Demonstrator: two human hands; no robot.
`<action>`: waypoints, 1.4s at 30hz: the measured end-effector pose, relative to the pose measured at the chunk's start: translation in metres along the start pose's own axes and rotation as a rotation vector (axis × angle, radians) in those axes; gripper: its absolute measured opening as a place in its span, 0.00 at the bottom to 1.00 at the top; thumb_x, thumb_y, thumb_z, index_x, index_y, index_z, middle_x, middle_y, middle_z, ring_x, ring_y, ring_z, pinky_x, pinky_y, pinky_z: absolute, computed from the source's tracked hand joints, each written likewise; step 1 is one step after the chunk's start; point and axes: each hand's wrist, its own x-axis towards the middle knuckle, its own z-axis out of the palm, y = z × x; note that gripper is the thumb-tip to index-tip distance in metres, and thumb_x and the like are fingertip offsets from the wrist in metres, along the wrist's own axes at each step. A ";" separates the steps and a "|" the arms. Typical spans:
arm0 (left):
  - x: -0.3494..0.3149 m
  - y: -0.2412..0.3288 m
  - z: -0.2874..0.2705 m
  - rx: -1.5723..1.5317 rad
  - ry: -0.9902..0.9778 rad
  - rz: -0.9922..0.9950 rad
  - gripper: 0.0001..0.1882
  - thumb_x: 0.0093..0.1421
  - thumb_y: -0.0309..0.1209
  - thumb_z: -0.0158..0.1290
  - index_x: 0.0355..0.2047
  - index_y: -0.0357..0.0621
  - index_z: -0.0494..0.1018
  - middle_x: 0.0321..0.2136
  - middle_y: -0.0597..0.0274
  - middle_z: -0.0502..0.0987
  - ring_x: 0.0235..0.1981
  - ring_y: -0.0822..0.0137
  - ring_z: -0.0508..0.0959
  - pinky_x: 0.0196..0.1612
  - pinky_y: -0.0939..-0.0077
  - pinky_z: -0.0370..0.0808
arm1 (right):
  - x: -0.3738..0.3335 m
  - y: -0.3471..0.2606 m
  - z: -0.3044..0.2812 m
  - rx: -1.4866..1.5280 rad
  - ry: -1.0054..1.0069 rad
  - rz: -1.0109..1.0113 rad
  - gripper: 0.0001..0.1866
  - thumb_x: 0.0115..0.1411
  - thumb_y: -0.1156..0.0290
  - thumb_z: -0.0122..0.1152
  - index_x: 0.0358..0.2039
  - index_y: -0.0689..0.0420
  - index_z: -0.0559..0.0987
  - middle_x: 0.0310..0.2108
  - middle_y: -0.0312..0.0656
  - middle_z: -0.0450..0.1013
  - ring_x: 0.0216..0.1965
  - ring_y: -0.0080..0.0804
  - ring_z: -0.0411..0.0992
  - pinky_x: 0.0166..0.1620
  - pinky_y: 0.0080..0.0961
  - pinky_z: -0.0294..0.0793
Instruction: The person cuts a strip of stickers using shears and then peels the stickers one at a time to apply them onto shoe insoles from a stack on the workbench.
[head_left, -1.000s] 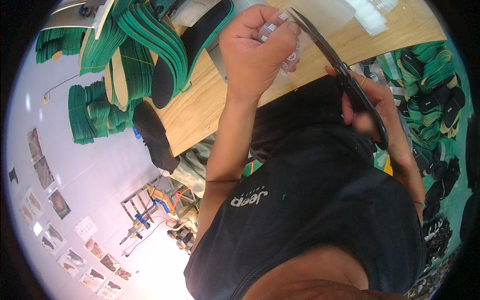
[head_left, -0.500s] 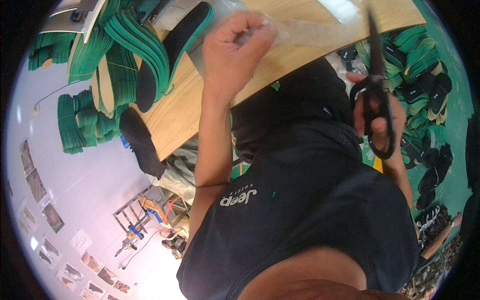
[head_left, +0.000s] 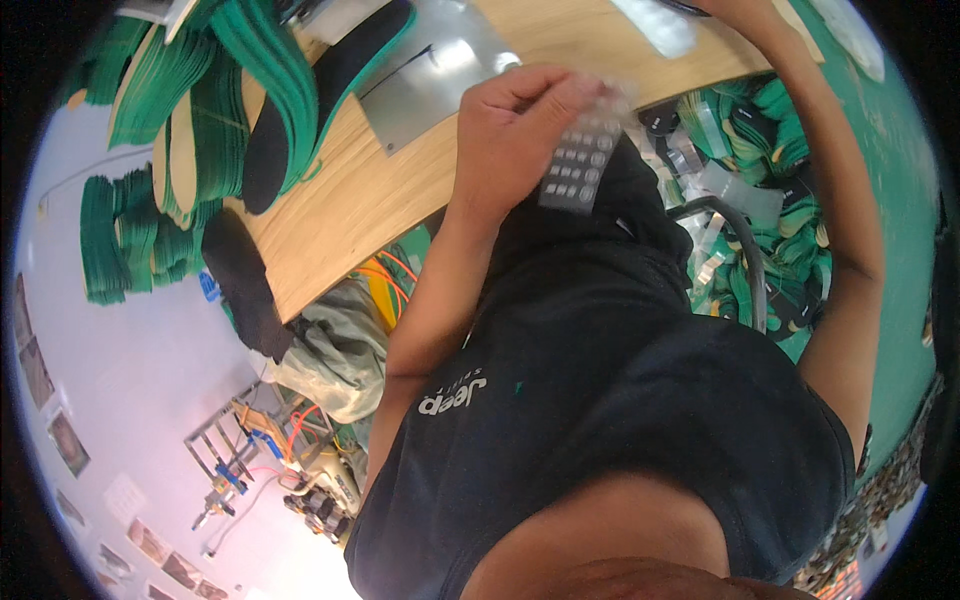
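My left hand is closed, thumb and fingers pinching a clear sheet of labels with rows of white print. The sheet hangs down in front of the table edge, its upper part blurred. At the far right of the table, my right hand is cut off by the picture's upper edge. A black handle of the scissors shows at its fingers, and the blades are out of view. Left of my left hand, a grey metal plate lies on the wooden table.
Green-and-black insoles stand stacked at the table's left, with more green bundles beyond. A dark insole sits by the left corner. Bundled insoles and a curved grey bar are at the right, below table level.
My right hand has swung up and forward to the far table edge with the scissors. My left hand has moved right and nearer, bringing the label sheet off the table.
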 end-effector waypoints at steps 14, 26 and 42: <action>-0.026 0.017 -0.064 0.119 0.407 0.442 0.15 0.66 0.28 0.56 0.50 0.35 0.78 0.46 0.58 0.81 0.41 0.75 0.79 0.46 0.80 0.75 | -0.049 -0.180 0.015 1.356 -0.222 0.443 0.09 0.66 0.69 0.64 0.38 0.64 0.80 0.25 0.33 0.76 0.26 0.14 0.72 0.30 0.14 0.72; 0.023 0.090 -0.171 1.184 0.285 -0.070 0.40 0.45 0.44 0.71 0.54 0.34 0.70 0.48 0.44 0.77 0.51 0.50 0.77 0.55 0.60 0.72 | -0.051 -0.177 0.018 1.359 -0.411 0.628 0.10 0.69 0.67 0.60 0.39 0.61 0.80 0.18 0.31 0.72 0.19 0.13 0.66 0.23 0.13 0.63; -0.014 0.053 -0.262 0.754 0.478 0.131 0.24 0.48 0.26 0.66 0.46 0.33 0.76 0.40 0.55 0.81 0.40 0.64 0.80 0.49 0.68 0.76 | -0.025 -0.186 0.001 1.249 -0.547 0.510 0.09 0.68 0.68 0.60 0.36 0.60 0.80 0.19 0.32 0.72 0.21 0.14 0.68 0.25 0.14 0.66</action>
